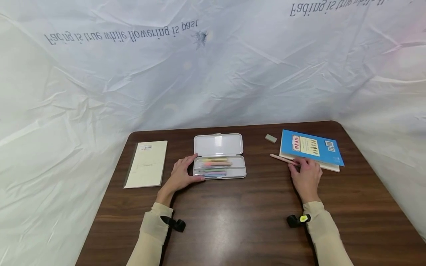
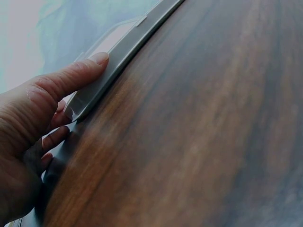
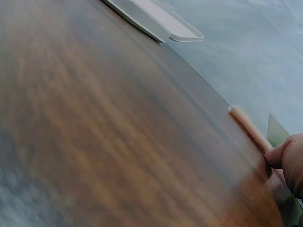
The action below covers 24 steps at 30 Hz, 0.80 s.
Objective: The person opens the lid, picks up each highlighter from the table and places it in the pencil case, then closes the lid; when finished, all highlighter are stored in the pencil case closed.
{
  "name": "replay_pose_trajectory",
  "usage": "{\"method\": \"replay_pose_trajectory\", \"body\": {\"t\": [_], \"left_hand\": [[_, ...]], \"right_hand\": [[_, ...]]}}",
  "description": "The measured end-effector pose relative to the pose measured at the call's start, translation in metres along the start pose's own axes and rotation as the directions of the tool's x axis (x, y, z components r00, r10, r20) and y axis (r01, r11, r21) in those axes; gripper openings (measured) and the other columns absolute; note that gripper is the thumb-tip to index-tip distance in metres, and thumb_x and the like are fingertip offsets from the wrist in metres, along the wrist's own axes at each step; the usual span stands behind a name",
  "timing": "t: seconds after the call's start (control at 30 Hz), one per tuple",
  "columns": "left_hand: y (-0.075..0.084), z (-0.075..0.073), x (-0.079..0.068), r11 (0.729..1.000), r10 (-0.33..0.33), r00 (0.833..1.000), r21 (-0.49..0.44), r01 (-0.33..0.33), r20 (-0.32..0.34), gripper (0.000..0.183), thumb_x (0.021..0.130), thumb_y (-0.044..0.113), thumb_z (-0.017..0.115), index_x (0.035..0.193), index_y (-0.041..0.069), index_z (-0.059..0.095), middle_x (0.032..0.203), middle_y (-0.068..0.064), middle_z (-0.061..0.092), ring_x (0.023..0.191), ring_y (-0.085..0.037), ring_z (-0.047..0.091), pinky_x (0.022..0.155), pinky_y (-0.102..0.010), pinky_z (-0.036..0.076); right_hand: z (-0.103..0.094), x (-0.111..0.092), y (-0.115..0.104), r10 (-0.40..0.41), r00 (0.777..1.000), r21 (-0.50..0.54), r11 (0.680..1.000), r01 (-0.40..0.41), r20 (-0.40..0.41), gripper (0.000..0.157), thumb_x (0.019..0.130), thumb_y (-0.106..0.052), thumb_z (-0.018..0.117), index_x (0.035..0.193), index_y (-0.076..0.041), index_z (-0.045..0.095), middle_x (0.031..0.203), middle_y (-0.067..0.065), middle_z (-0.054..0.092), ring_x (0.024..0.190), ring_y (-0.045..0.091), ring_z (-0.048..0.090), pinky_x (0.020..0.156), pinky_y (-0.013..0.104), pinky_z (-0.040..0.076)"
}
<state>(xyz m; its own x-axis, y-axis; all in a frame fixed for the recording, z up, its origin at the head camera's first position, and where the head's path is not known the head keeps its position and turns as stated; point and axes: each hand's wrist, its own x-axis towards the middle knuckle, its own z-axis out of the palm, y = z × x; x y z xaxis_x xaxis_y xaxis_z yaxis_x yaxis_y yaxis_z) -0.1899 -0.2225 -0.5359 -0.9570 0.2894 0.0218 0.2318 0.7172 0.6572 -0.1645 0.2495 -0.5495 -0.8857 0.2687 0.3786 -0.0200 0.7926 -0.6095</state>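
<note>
A white pencil case (image 1: 236, 172) lies open on the table, its lid (image 1: 217, 144) folded back. Several coloured pens (image 1: 216, 162) lie inside, in two compartments. My left hand (image 1: 181, 174) grips the left end of the case, the thumb along the near side and a finger at the far corner; the left wrist view shows the thumb against the case's side wall. At the right, my right hand (image 1: 306, 176) pinches a pale pink pen (image 1: 281, 159) by its right end. The pen's free end points left, low over the table (image 3: 246, 125).
A blue-covered book (image 1: 319, 147) lies just beyond my right hand. Left of it sits a small greyish eraser (image 1: 271, 138). A cream notebook (image 1: 147, 164) lies on the table's left side. White sheeting (image 1: 213, 85) hangs behind the table.
</note>
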Motion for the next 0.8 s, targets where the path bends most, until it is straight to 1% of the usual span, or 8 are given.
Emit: {"method": "replay_pose_trajectory", "body": {"t": [0.1,0.23,0.43,0.53,0.6,0.7,0.8], "left_hand": [[0.0005,-0.0001,0.0001,1.0,0.003,1.0,-0.002,-0.003,0.001,0.105,0.078,0.056,0.09,0.165,0.025,0.039,0.164,-0.008,0.044,0.142,-0.037,0.038,0.119,-0.062,0.019],[0.0016,-0.0001,-0.0001,1.0,0.004,1.0,-0.007,-0.004,0.002,0.105,0.078,0.055,0.09,0.165,0.024,0.04,0.164,-0.009,0.045,0.141,-0.037,0.038,0.119,-0.062,0.019],[0.0024,-0.0003,-0.0007,1.0,-0.003,1.0,-0.011,0.003,0.007,0.106,0.078,0.056,0.09,0.165,0.025,0.039,0.164,-0.008,0.044,0.141,-0.036,0.038,0.12,-0.061,0.019],[0.0022,-0.0008,-0.0001,1.0,-0.003,1.0,-0.007,0.003,0.01,0.106,0.078,0.057,0.089,0.166,0.026,0.039,0.164,-0.008,0.044,0.141,-0.036,0.038,0.119,-0.061,0.019],[0.002,-0.0011,0.0004,1.0,-0.003,1.0,-0.006,0.003,0.012,0.106,0.078,0.057,0.089,0.166,0.027,0.038,0.164,-0.008,0.044,0.141,-0.036,0.037,0.12,-0.061,0.019],[0.0016,-0.0013,0.0009,1.0,-0.005,1.0,-0.004,0.005,0.015,0.106,0.078,0.058,0.089,0.166,0.027,0.037,0.164,-0.008,0.044,0.141,-0.036,0.037,0.12,-0.061,0.018],[0.0013,-0.0014,0.0013,1.0,-0.01,1.0,0.0,0.01,0.02,0.107,0.078,0.058,0.089,0.166,0.027,0.037,0.164,-0.009,0.044,0.141,-0.036,0.037,0.121,-0.06,0.018]], "right_hand": [[0.0,-0.0001,0.0007,0.001,1.0,-0.004,1.0,-0.001,0.004,0.018,0.097,-0.01,0.077,0.107,0.005,0.074,0.115,0.03,0.06,0.116,0.054,0.047,0.104,0.073,0.025],[0.0001,-0.0007,0.0016,-0.018,1.0,-0.001,1.0,0.018,0.002,0.018,0.099,-0.011,0.075,0.107,0.005,0.075,0.114,0.03,0.062,0.115,0.055,0.048,0.105,0.073,0.025],[0.0004,-0.0016,0.0026,-0.056,0.998,0.036,0.998,0.057,-0.011,0.014,0.097,-0.008,0.076,0.105,0.004,0.076,0.11,0.029,0.064,0.113,0.054,0.05,0.105,0.073,0.026],[0.0007,-0.0009,0.0022,-0.082,0.996,0.066,0.994,0.084,-0.031,0.013,0.097,-0.007,0.077,0.103,0.004,0.076,0.106,0.028,0.066,0.109,0.052,0.052,0.104,0.072,0.028],[0.001,0.0004,0.0011,-0.107,0.993,0.095,0.989,0.111,-0.049,0.012,0.096,-0.006,0.078,0.103,0.005,0.076,0.104,0.027,0.067,0.105,0.05,0.053,0.102,0.069,0.031],[0.0022,0.0023,-0.001,-0.149,0.986,0.128,0.979,0.158,-0.076,0.011,0.095,-0.004,0.078,0.101,0.005,0.076,0.1,0.026,0.067,0.098,0.047,0.053,0.095,0.064,0.034],[0.0049,0.004,-0.004,-0.184,0.978,0.152,0.968,0.198,-0.101,0.01,0.093,0.0,0.079,0.1,0.006,0.076,0.097,0.025,0.067,0.094,0.043,0.051,0.088,0.058,0.034]]}}
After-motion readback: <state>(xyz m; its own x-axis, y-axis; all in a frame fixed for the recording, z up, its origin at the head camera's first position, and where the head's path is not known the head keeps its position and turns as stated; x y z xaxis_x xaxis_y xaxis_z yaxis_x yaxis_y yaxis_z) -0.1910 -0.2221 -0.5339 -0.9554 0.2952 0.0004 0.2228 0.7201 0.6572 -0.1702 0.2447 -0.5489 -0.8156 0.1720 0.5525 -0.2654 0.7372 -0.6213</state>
